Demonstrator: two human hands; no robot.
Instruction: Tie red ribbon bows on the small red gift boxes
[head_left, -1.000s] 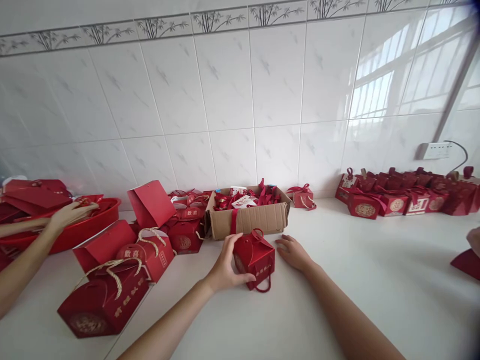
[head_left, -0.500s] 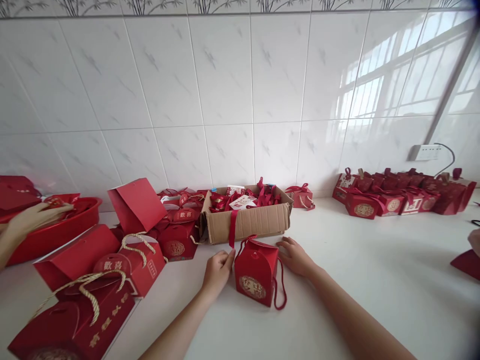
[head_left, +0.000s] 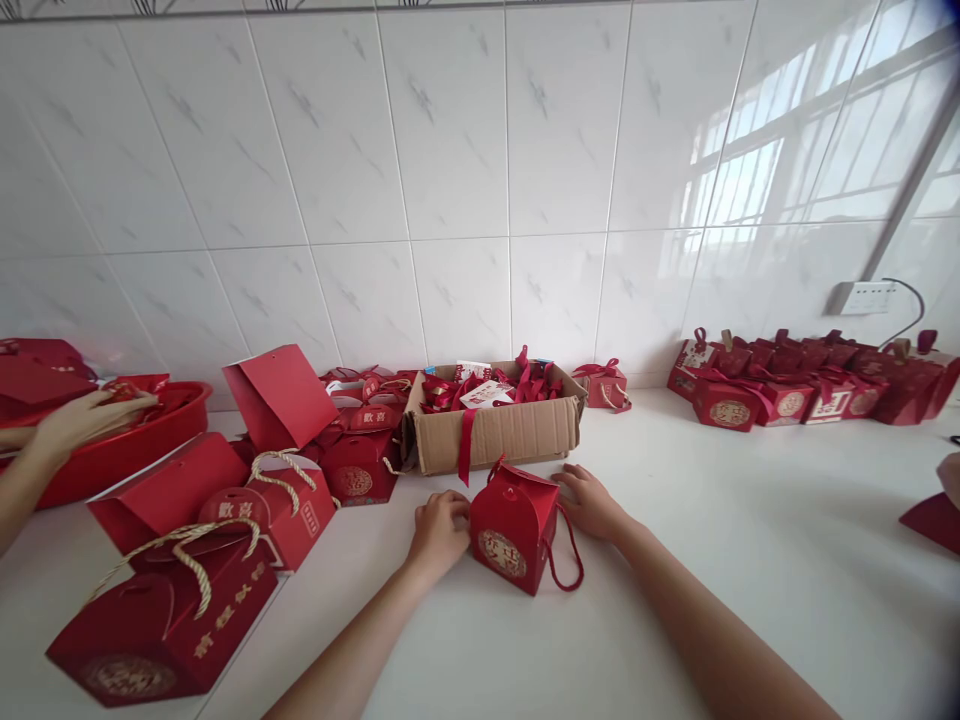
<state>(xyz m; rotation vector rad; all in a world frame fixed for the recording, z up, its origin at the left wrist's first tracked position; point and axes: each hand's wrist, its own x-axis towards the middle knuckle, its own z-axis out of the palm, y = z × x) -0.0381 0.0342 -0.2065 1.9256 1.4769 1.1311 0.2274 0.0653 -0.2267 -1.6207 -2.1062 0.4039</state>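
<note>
A small red gift box (head_left: pixel 501 535) with a gold round emblem stands upright on the white counter, lid flaps folded up, a dark red cord handle (head_left: pixel 576 560) drooping at its right side. My left hand (head_left: pixel 442 530) presses its left side with curled fingers; some fingertips are hidden behind it. At the box's back right edge, my right hand (head_left: pixel 589 502) holds it with bent fingers, next to the cord. Just behind the box is an open cardboard box (head_left: pixel 499 440) of red ribbons and tags, one ribbon (head_left: pixel 466 447) hanging over its front.
Several red gift boxes (head_left: pixel 169 635) with rope handles crowd the left. Another person's hand (head_left: pixel 90 420) reaches into a red basin (head_left: pixel 196 405) there. More finished-looking red boxes (head_left: pixel 727 405) line the wall at right. A further person's hand (head_left: pixel 951 478) shows at the right edge.
The gift box has turned slightly between my hands. My left fingers have curled in further at its left side. The whole view has shifted a little.
</note>
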